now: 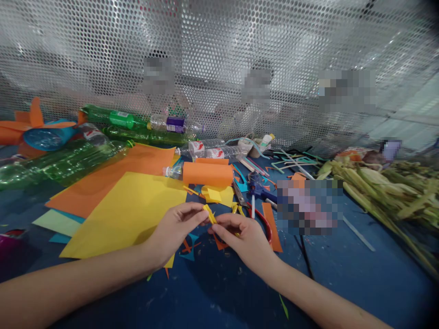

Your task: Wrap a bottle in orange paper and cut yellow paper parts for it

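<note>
Between my two hands is a small folded piece of yellow paper (pixel 210 214). My left hand (pixel 178 228) pinches its upper left end between thumb and fingers. The fingers of my right hand (pixel 245 235) are closed on its lower right end. Just beyond lie cut yellow scraps (pixel 217 195) and a clear bottle wrapped in orange paper (pixel 207 174). Scissors with red handles (pixel 266 226) lie partly hidden behind my right hand, beside a blue glue gun (pixel 262 191). Large yellow paper (pixel 120 214) spreads out left of my left hand.
Green bottles (pixel 85 160) and an orange paper sheet (pixel 113 176) lie at the left. Clear bottles (pixel 216 151) and straws (pixel 295 161) are further back, before a perforated metal screen (pixel 212 45). Corn husks (pixel 373 183) are piled at the right on the blue table (pixel 219 301).
</note>
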Motion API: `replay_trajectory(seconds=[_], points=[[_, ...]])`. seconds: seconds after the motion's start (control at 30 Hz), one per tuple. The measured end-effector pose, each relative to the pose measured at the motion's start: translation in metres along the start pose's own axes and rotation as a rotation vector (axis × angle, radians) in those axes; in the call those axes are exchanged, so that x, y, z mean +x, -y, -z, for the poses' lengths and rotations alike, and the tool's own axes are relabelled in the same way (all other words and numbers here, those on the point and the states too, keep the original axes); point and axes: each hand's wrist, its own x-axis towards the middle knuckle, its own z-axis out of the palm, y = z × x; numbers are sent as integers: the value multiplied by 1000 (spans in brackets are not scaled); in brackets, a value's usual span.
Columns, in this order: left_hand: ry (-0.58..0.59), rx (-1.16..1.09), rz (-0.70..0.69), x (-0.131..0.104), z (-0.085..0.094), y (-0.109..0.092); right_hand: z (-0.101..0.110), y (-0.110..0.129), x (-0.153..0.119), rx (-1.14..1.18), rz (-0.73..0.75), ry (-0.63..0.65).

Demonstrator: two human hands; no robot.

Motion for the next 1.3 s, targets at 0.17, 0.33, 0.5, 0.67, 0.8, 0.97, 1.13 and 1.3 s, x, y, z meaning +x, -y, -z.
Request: replay_trajectory(seconds=[0.17, 0.33, 0.5, 0.67, 0.8, 0.97, 1.13, 1.3], points=[[15, 30, 24, 1, 0, 1, 0, 2, -1, 20, -19, 18], [53, 13, 24, 1, -1, 1, 0, 6, -3, -83, -24, 84], [55, -77, 88, 5, 2, 0, 32, 11, 9, -736, 126, 3], [32, -61, 83, 12, 8, 0, 95, -19, 33, -1331, 148, -313], [28, -2, 95, 15, 10, 2, 118, -49, 45, -1432, -26, -285], [25, 3, 107, 18, 11, 3, 121, -66, 51, -1408, -5, -258], [31, -6, 94, 18, 12, 3, 120, -74, 54, -1359, 57, -327], [20, 2, 77, 19, 13, 3, 117, -59, 53, -1126, 139, -482]])
